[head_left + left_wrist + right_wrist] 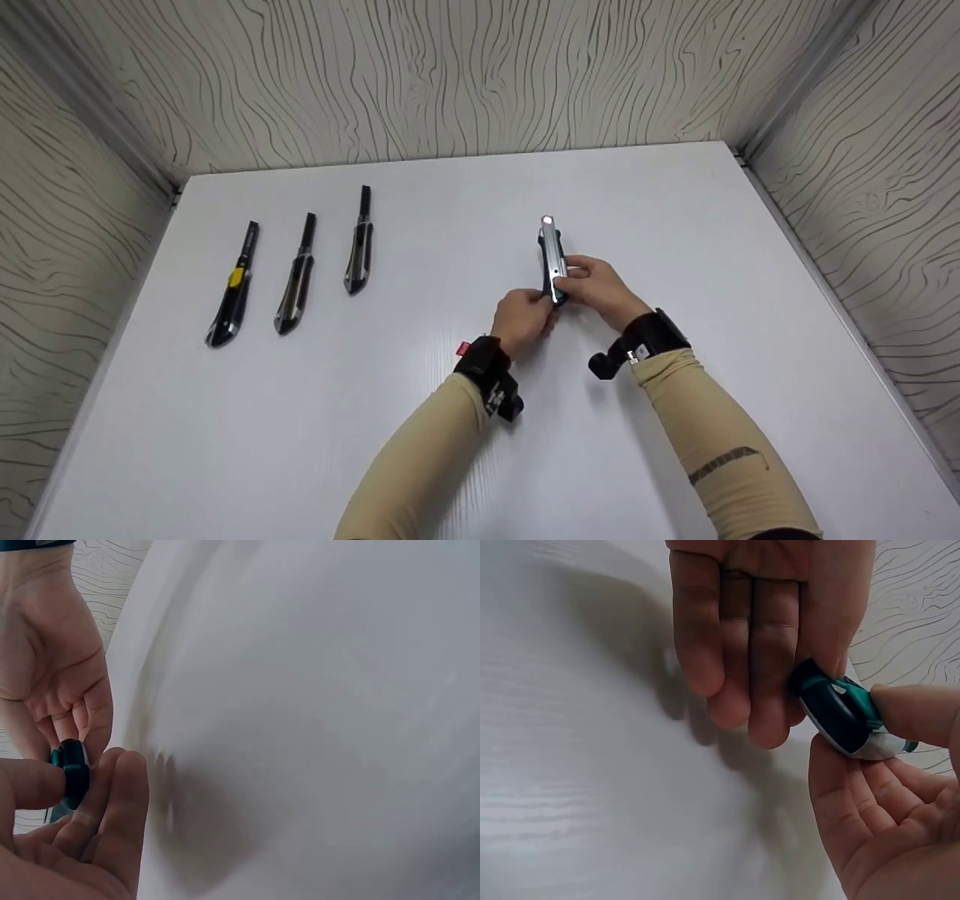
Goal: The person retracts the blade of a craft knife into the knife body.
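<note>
Silver-and-green snap-off utility knife (553,259), 1: being held at the right of the table (315,420), tip pointing far. The left hand (523,319) is pinching its near end, fingers clamped on it; the right hand (600,289) is pinching its right side, fingers likewise clamped.

Lying at left, 3 cutters: yellow-slider cutter (231,304), leftmost; grey-and-black cutter (293,294), middle; similar dark cutter (358,259), rightmost, reaching farthest.

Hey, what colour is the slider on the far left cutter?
The slider is yellow, clearest in the head view.
</note>
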{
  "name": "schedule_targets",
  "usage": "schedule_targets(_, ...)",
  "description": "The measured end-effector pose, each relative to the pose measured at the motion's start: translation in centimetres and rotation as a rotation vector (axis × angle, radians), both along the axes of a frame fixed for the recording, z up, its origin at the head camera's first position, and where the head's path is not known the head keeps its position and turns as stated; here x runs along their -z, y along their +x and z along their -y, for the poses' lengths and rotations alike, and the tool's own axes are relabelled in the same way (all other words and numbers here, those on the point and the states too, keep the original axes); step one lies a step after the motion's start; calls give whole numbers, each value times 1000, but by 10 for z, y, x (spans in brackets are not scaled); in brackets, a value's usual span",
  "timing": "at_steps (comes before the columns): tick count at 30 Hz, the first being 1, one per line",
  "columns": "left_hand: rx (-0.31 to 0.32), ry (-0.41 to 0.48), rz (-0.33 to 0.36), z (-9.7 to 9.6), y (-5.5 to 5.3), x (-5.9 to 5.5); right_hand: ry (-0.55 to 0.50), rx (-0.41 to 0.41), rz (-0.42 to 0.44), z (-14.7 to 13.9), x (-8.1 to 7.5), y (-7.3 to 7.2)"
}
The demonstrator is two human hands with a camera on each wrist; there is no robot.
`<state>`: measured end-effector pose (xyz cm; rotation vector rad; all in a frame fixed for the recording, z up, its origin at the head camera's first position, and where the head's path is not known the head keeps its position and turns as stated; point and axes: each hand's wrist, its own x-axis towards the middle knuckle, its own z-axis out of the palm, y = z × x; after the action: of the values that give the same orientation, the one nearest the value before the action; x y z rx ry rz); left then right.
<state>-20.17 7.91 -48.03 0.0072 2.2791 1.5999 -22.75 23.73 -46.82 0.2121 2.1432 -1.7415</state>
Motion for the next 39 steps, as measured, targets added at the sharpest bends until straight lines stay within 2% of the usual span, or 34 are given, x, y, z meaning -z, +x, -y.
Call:
schedule_targets(6,7,-17,-1,3,2,-2,62,8,-1,-14,0,-6)
schedule_targets(13,-18,24,64,16,3,0,220,16,20,-32,0,-13)
schedule_targets(20,-28,57,75,26,6,-2,377,19,31,-39,-2,-18)
schedule_targets(27,-18,57,60,31,9,-5,435,5,12,-36,-1,-18)
schedule_targets(32,-19,54,58,35,9,-3,442,25,-5,-36,-1,-18)
schedule_targets(39,-30,95,90,39,10,-5,475,31,-27,-41,-1,-19)
